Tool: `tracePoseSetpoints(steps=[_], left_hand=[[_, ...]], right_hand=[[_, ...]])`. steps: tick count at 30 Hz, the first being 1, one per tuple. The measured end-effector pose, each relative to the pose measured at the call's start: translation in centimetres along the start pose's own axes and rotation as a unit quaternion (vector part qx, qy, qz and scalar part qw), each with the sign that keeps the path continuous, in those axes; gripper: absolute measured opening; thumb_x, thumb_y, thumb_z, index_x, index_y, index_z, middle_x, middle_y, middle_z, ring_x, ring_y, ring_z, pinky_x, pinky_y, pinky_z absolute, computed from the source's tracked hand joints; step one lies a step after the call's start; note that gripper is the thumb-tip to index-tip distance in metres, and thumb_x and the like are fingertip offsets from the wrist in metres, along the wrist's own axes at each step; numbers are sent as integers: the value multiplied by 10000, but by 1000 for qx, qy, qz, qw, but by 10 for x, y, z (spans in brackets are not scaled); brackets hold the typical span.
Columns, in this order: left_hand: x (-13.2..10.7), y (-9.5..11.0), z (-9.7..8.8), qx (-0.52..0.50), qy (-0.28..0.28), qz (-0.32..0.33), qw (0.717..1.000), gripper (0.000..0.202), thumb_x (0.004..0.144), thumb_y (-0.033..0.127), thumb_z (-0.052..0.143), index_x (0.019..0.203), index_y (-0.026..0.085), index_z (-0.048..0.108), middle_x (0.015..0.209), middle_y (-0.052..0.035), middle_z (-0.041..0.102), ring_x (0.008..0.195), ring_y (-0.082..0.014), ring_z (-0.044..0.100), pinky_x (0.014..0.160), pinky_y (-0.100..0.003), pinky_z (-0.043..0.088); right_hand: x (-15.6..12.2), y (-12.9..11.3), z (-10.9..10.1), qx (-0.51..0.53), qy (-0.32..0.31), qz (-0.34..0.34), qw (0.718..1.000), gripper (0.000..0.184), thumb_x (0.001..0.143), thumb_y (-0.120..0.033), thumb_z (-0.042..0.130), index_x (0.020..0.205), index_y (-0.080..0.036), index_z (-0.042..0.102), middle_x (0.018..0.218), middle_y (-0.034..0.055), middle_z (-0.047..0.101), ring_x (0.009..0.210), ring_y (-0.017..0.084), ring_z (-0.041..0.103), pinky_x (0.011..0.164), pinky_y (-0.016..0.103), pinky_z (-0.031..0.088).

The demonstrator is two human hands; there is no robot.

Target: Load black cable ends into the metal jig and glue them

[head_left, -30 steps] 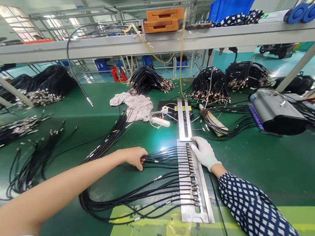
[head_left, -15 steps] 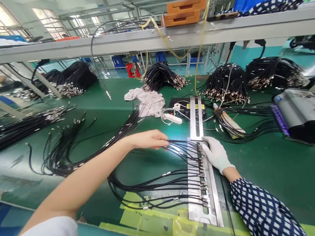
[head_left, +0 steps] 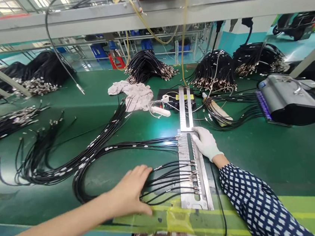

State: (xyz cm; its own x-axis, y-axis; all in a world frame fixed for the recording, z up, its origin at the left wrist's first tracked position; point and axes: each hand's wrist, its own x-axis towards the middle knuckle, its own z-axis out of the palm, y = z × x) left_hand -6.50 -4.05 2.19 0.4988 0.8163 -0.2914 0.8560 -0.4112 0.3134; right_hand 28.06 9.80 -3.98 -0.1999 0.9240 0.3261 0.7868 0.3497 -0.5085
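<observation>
Upper cables [head_left: 138, 145] are now lying unseated at the left of the jig [head_left: 184, 154], leaving lower cables [head_left: 164, 182] seated; left hand [head_left: 133, 192] is spreading around these, unclenched; right hand [head_left: 206, 144] is resting on the jig, grip unclear.

Jig [head_left: 185, 156] on table [head_left: 252, 160], cables [head_left: 79, 178] reaching it from 9 o'clock, box [head_left: 169, 94] at its 12 o'clock end. From jig: cloth [head_left: 138, 96] at 11, machine [head_left: 286, 91] at 2. Shelf [head_left: 102, 25] crosses at 12, beyond box.
</observation>
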Motion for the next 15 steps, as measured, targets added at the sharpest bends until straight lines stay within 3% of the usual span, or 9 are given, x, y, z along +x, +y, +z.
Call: tracePoseSetpoints(steps=[1,3,5,6,9,11,15], left_hand=[[-9,10,12,-6,-3,-13,1000,1024,577,642,819,1408,198,418,1376,-174,509,1231,-386,494,1037,-485,417],[-17,22,25,-19,-13,-45,999,708,763,511,728,1338,188,473,1283,-157,569,1173,-346,538,1008,-460,437],[-13,26,23,-31,-36,-67,997,313,912,379,533,1149,176,565,1124,-127,621,1038,-295,595,918,-417,475],[-9,26,17,-37,-52,-72,995,220,928,339,471,1031,179,583,1050,-110,627,966,-276,609,865,-398,485],[3,23,-8,-68,-79,-63,993,167,885,323,460,791,196,517,954,-70,599,851,-232,606,778,-348,478],[7,21,-23,-139,-115,-64,982,164,865,356,471,809,202,483,938,-51,593,787,-199,598,716,-311,474],[10,26,-46,-299,-262,-122,909,317,867,502,488,960,199,479,659,37,518,494,-123,438,464,-237,355]], right_hand=[[0,0,1,0,-1,1,1000,352,945,-355,442,1229,-213,594,1277,97,626,1195,291,539,1037,447,416],[1,2,2,0,-2,3,1000,354,940,-354,452,1231,-212,594,1280,101,622,1192,296,539,1035,455,416],[1,3,3,0,-2,4,1000,355,936,-355,458,1226,-207,598,1280,106,621,1186,300,543,1032,463,419],[1,3,3,0,-2,4,1000,356,935,-354,458,1224,-203,599,1278,107,622,1185,300,544,1032,467,421],[2,3,3,0,1,1,1000,352,932,-345,457,1216,-198,602,1269,108,629,1182,299,550,1031,471,427],[2,2,2,0,4,-2,1000,344,932,-343,456,1209,-203,605,1268,104,632,1184,295,552,1030,470,432],[1,0,0,0,7,-4,1000,335,935,-347,453,1196,-208,610,1268,96,636,1188,290,554,1036,467,432]])
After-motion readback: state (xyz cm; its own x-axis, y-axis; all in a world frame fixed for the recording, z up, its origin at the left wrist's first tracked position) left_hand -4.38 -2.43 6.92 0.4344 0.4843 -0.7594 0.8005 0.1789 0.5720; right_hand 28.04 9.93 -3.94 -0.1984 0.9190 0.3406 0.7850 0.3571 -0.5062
